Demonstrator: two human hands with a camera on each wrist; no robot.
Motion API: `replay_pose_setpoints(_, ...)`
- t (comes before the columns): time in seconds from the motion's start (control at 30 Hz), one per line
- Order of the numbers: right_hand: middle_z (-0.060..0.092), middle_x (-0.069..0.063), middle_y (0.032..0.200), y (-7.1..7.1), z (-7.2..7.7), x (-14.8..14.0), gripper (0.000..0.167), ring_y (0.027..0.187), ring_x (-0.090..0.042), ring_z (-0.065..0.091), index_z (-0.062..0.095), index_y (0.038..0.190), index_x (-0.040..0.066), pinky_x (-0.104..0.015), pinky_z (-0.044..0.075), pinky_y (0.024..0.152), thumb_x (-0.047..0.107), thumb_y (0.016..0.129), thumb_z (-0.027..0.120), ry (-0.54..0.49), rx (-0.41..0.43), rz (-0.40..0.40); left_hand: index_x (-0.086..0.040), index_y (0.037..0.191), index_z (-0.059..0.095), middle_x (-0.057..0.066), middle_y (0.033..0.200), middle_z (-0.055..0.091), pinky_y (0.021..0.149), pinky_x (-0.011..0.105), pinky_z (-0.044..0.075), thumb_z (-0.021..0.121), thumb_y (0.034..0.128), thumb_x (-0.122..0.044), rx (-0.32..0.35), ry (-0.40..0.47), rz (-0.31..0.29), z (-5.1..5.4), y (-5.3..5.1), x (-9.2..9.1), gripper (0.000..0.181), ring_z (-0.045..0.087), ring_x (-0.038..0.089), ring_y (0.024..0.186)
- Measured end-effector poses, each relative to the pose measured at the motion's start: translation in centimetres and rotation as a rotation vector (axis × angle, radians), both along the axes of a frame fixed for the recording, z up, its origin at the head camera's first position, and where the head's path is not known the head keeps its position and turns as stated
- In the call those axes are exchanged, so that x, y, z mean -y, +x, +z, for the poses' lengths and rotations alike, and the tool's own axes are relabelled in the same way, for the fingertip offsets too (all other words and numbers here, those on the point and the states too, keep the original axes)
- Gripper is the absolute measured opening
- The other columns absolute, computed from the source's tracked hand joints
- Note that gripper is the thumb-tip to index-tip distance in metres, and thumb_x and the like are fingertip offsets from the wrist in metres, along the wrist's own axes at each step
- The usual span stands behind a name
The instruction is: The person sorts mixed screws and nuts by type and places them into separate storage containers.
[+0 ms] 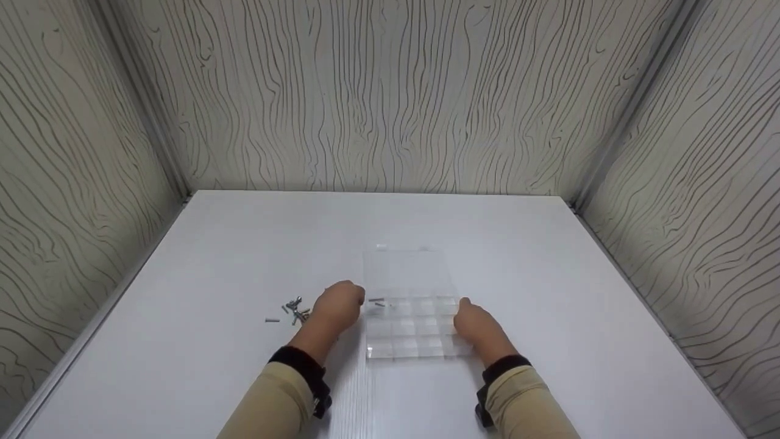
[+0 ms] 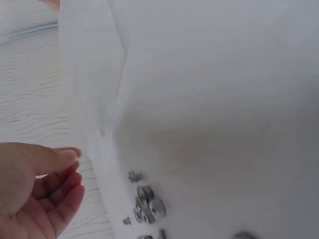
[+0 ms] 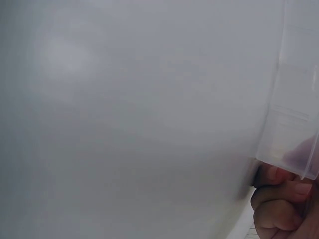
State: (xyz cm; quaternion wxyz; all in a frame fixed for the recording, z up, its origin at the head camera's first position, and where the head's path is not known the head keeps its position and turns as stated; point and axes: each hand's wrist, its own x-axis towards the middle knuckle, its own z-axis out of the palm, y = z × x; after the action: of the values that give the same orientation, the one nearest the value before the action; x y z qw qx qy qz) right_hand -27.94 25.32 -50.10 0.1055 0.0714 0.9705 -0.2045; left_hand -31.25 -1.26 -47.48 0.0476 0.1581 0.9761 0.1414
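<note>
At the frame's lower center, a person's right hand [image 1: 482,330] is gripping a clear compartment box [image 1: 403,341], fingers [image 3: 277,215] curled at its right edge; the left hand [image 1: 338,306], fingers bent, is flanking its left edge, any hold unclear. Keeping it level should be steadying the screws [image 1: 376,299] inside.
</note>
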Motion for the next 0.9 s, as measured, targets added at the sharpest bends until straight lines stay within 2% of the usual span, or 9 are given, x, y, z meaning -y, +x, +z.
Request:
replay_pose_setpoints(0.2,0.048,-0.034,0.122,0.0,-0.2,0.0,0.047,0.115,-0.044,0.045,0.025,0.134,-0.016,-0.052,0.036,0.098,0.008,0.093,0.026,-0.015,-0.005,-0.007,-0.013,0.088,0.067,-0.001,0.081,0.06,0.072,0.03,0.051,0.06,0.0864,-0.012,-0.103,0.068,-0.109,0.2,0.5,-0.9,0.008,0.059,0.016,0.081)
replay_pose_setpoints(0.5,0.052,-0.032,0.116,-0.1,-0.2,-0.1,0.044,0.11,-0.044,0.049,0.031,0.13,-0.015,-0.052,0.039,0.094,0.008,0.092,0.029,-0.012,-0.022,0.002,-0.014,0.08,0.066,-0.002,0.073,0.059,0.063,0.027,0.05,0.061,0.0812,-0.006,-0.225,0.007,-0.242,-0.5,1.2,-1.3,0.009,0.058,0.015,0.07)
replay_pose_setpoints(0.57,0.051,-0.033,0.116,-0.1,-0.2,-0.1,0.045,0.11,-0.044,0.049,0.03,0.131,-0.016,-0.052,0.04,0.094,0.008,0.092,0.029,-0.012,-0.021,0.005,-0.014,0.079,0.065,-0.002,0.074,0.06,0.063,0.027,0.05,0.061,0.0795,-0.004,-0.23,0.002,-0.254,-0.5,1.3,-1.2,0.011,0.058,0.015,0.07)
replay_pose_setpoints(0.77,0.047,-0.035,0.12,0.0,-0.2,-0.1,0.046,0.113,-0.046,0.045,0.026,0.132,-0.016,-0.053,0.038,0.096,0.009,0.093,0.029,-0.037,-0.005,0.001,-0.013,0.085,0.067,0.001,0.08,0.062,0.067,0.028,0.051,0.061,0.0794,-0.003,-0.19,-0.006,-0.274,-0.3,1.2,-1.0,0.013,0.06,0.017,0.076)
replay_pose_setpoints(0.9,0.051,-0.034,0.114,0.1,-0.1,-0.1,0.043,0.108,-0.045,0.05,0.031,0.129,-0.016,-0.051,0.04,0.093,0.008,0.093,0.029,-0.03,-0.031,0.004,-0.013,0.084,0.066,0.0,0.079,0.061,0.067,0.028,0.051,0.063,0.0777,-0.004,-0.168,-0.008,-0.28,-0.2,0.9,-0.7,0.011,0.06,0.016,0.075)
